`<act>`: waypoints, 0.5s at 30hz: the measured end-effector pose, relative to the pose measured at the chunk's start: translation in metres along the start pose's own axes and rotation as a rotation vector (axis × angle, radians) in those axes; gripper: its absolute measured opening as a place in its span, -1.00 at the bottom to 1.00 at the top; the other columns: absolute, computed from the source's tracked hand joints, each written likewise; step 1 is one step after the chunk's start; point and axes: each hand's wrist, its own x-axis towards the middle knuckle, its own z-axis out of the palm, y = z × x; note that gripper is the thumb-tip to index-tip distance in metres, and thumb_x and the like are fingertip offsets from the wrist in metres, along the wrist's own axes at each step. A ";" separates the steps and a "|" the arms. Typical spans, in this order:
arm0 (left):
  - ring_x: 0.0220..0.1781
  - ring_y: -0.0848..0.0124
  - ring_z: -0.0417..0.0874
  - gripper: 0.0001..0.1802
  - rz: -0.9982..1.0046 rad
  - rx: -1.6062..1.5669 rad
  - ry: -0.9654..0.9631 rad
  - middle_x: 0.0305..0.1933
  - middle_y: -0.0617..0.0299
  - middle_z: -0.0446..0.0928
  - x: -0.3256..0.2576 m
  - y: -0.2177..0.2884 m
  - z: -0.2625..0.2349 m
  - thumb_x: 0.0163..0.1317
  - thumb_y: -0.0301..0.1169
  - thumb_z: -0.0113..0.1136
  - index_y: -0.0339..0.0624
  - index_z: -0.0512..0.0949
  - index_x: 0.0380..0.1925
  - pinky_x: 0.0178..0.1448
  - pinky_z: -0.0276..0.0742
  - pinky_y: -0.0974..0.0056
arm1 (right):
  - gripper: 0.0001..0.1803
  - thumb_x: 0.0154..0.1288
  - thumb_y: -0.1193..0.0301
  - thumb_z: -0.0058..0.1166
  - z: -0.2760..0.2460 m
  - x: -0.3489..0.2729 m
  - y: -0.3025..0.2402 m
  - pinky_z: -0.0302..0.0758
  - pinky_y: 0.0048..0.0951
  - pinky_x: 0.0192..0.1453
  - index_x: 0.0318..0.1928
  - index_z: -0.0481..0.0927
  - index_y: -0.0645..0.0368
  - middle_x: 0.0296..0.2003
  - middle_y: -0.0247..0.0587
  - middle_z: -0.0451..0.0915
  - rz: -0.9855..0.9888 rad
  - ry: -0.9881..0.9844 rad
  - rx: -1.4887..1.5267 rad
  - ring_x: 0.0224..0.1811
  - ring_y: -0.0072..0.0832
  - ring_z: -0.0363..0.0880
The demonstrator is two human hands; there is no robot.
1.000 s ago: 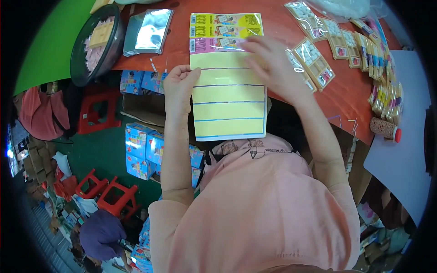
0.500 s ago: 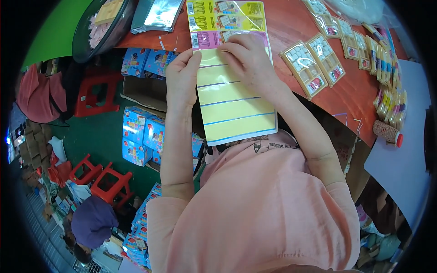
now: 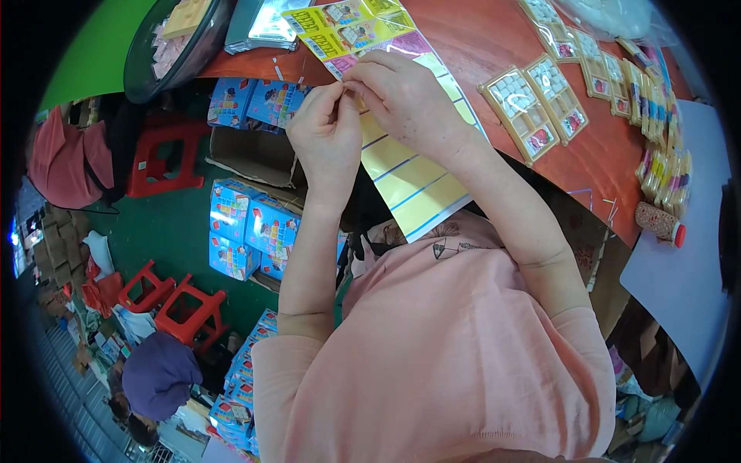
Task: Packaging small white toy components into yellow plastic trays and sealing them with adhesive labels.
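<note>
A label sheet (image 3: 405,176) lies slanted across the table's near edge, its lower end hanging down in front of my shirt. Its far part has printed yellow and pink labels; the near part shows pale yellow strips divided by blue lines. At its left edge, beside the pink label, my left hand (image 3: 328,127) is closed in a pinch. My right hand (image 3: 405,104) reaches over the sheet, finger and thumb pinched at that same edge, nearly touching the left fingertips. The exact bit between the fingertips is hidden. Right of the sheet lie two clear-topped trays (image 3: 549,85) with white pieces.
Rows of similar packed trays (image 3: 648,100) line the table's right side, near a red-capped jar (image 3: 658,224). A dark basin (image 3: 143,83) and silvery packets (image 3: 266,27) sit at the far left. Blue boxes (image 3: 270,228) and red stools (image 3: 189,309) stand below on the left.
The sheet has turned, its far end swinging left. My left hand has moved slightly right, my right hand left, and their fingertips now meet at the sheet's left edge.
</note>
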 end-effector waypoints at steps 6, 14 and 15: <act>-0.43 0.41 0.62 -0.90 0.050 0.010 -0.027 -0.42 0.11 0.61 0.005 -0.002 -0.002 0.22 -0.64 0.19 -0.40 0.63 -0.28 -0.31 0.48 0.35 | -0.85 0.19 0.55 0.21 0.002 0.001 0.004 0.59 -0.25 -0.21 -0.20 0.60 0.25 -0.29 -0.09 0.60 -0.062 0.038 0.028 -0.28 -0.17 0.63; -0.40 0.47 0.59 -0.90 -0.093 -0.215 -0.012 -0.39 0.12 0.61 0.005 -0.012 0.004 0.29 -0.57 0.20 -0.42 0.60 -0.26 -0.29 0.46 0.38 | -0.88 0.21 0.53 0.21 0.010 0.003 0.017 0.58 -0.30 -0.23 -0.24 0.60 0.26 -0.31 -0.12 0.62 0.070 0.078 0.098 -0.30 -0.19 0.65; -0.40 0.47 0.59 -0.90 -0.093 -0.215 -0.010 -0.39 0.12 0.61 0.006 -0.012 0.004 0.29 -0.57 0.20 -0.42 0.60 -0.26 -0.29 0.46 0.38 | -0.89 0.22 0.53 0.20 0.011 0.002 0.018 0.58 -0.30 -0.23 -0.23 0.60 0.26 -0.31 -0.12 0.62 0.114 0.091 0.165 -0.30 -0.19 0.65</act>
